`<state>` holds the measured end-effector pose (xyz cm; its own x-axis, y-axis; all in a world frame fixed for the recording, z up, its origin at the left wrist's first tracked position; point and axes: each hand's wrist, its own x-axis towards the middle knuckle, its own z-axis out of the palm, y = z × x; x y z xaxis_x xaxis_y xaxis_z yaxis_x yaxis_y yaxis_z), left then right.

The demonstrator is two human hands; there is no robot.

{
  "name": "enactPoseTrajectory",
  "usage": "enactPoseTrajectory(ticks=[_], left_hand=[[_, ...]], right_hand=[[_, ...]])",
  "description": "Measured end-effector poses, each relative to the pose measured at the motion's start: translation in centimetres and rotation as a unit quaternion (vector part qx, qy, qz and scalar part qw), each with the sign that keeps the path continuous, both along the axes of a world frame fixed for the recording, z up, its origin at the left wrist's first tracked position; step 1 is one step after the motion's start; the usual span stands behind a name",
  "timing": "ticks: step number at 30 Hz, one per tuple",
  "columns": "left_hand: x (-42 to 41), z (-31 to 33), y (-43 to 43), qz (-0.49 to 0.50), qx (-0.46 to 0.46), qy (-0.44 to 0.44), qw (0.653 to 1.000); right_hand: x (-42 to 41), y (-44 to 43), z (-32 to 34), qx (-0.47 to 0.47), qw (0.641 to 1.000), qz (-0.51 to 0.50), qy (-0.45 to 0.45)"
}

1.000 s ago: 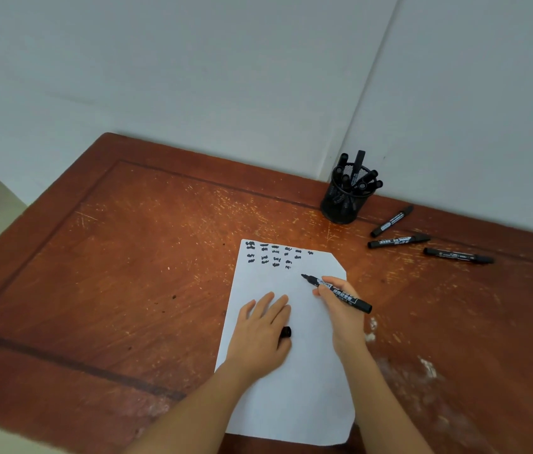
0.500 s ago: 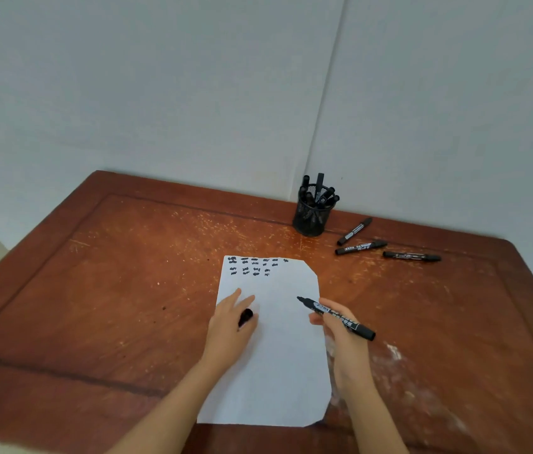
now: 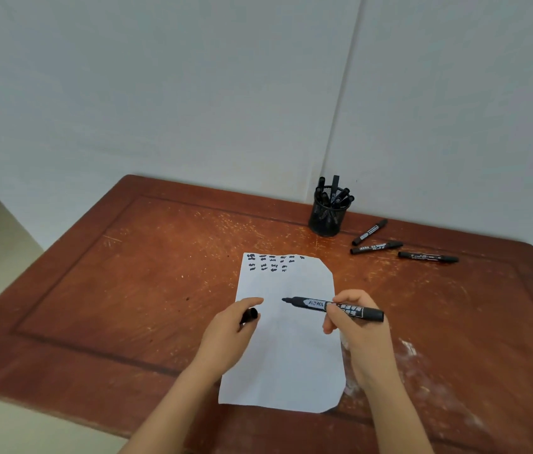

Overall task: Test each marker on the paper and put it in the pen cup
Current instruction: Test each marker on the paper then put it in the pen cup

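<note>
Uncapped black marker (image 3: pixel 332 309) hangs level over the middle of the paper (image 3: pixel 288 362), nib pointing left. The right hand (image 3: pixel 361 337) pinches its barrel between curled fingers and thumb. Facing it, the left hand (image 3: pixel 227 337) curls round the cap (image 3: pixel 249 316), one end poking out towards the nib with a small gap between them. This looks like the recapping step, with test scribbles (image 3: pixel 271 262) lining the sheet's top. The next move calls for lining nib up with cap, pressing them together, then a long reach to the mesh pen cup (image 3: pixel 325 216) at the back of the table (image 3: pixel 147 276). Three loose markers (image 3: pixel 376 247) wait just right of the cup.
</note>
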<state>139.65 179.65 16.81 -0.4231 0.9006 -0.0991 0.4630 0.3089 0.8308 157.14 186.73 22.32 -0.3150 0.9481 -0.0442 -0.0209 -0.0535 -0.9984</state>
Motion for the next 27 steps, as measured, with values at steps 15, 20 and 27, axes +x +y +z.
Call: enactPoseTrajectory(ticks=[15, 20, 27], left_hand=[[-0.4, 1.2, -1.0, -0.043, -0.029, 0.114, 0.992], [-0.3, 1.6, -0.8, -0.038, -0.008, 0.089, 0.995], [-0.1, 1.7, -0.6, -0.054, -0.019, 0.08, 0.995]], right_hand=[[0.3, -0.7, 0.6, -0.012, 0.998, 0.044, 0.047], [0.0, -0.9, 0.9, 0.004, 0.998, 0.061, 0.019], [-0.1, -1.2, 0.9, 0.01, 0.997, 0.074, 0.0]])
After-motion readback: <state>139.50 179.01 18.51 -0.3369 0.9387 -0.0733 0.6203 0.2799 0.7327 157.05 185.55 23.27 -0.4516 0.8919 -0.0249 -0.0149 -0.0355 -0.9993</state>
